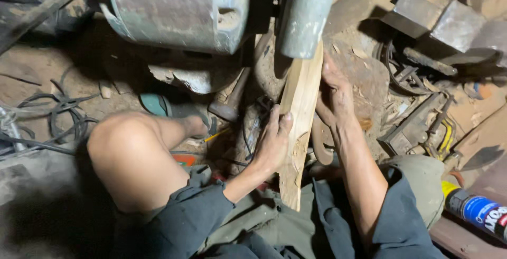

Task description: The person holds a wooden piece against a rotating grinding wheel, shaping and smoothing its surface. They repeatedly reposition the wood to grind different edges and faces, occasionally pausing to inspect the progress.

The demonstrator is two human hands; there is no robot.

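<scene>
Dirt floor (47, 68) littered with tools surrounds a motor (174, 8), where left hand (274, 142) and right hand (335, 98) both clasp a plank (298, 111) pressed upward; a slip could drag fingers into the machine.

The scene was dim and warm-toned, with light from above falling on the pale wooden plank (300, 111), deep shadows at lower left, and slight softness toward the edges.
</scene>
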